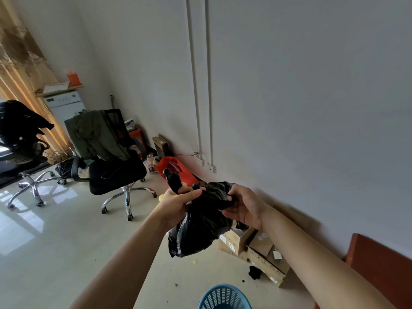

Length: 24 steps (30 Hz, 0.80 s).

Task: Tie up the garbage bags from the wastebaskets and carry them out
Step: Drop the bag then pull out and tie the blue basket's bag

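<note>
Black bag (pixel 200 230), head view only, so one entry.

Position: bag is off the floor (pixel 66 253), hanging in the air between your hands, in front of the wall and above and beyond the basket (pixel 224 296). It is out of the basket. The basket's rim shows at the bottom edge w/ no liner visible.

Grip:
- Left hand (pixel 178 200): fingers curled round one twisted ear of the bag mouth; the ear's tip sticks up out of the fist.
- Right hand (pixel 244 207): fingers and thumb pinch the other gathered side of the mouth.
- The two ears are drawn close, approx. touching.

Progress (judgement):
- Bag lifted out: done.
- Mouth gathered: done.
- Knot: in hand. Can't tell if a first cross-over is made; no finished knot seen.
- Left to do: cinch the knot, carry the bag out, then any other baskets.

Counts:
- Hands: 2, both on the bag.
- Bags in hand: 1.
- Baskets: 1, blue.
- Dark lump (pixel 63 169) on the floor by the chairs: poss. a 2nd bag, can't tell.
- Chairs: 2, one w/ green jacket (pixel 100 134), one at left (pixel 29 152).
- Red bag (pixel 185 172): 1, on the floor by the wall.
- Boxes (pixel 260 244): several, heaped under the bag; exact no. unclear.
- Scraps on floor: a few small bits.
</note>
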### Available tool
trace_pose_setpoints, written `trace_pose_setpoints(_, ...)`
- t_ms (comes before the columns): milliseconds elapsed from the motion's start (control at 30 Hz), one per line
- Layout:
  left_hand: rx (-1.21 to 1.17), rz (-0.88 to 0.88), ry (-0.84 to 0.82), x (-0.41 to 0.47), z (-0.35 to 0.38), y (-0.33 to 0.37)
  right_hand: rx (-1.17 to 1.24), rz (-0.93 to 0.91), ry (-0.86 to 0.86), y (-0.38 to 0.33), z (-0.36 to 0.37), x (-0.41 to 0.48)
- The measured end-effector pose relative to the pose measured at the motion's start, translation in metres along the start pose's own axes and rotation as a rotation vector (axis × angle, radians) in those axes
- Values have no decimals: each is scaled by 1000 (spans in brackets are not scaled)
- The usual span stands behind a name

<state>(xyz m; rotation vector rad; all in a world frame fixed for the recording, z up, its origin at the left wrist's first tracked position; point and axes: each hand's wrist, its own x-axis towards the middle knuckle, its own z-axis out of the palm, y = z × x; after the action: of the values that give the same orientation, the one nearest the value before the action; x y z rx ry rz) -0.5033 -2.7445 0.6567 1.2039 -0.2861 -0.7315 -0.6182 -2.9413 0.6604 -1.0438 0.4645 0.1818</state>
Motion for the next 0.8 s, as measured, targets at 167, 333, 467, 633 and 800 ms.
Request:
trace_pose_setpoints(167,257,72,-105,-1,-12,26,-593,-287,376,-15,-17,2)
trace_pose_setpoints(333,520,70,-271,-3,-11,45,-811,-474,138,-37,5,5)
trace_pose_setpoints(467,609,87,-298,-6,-5,47,-924,-187,-231,-23,17,9)
trace_pose_setpoints(633,944,260,151,-6,-12,34,-904,-341,-150,7,12,15)
trace_pose_setpoints(800,1015,482,660,-7,3,10,-946,-522,-152,23,31,22)
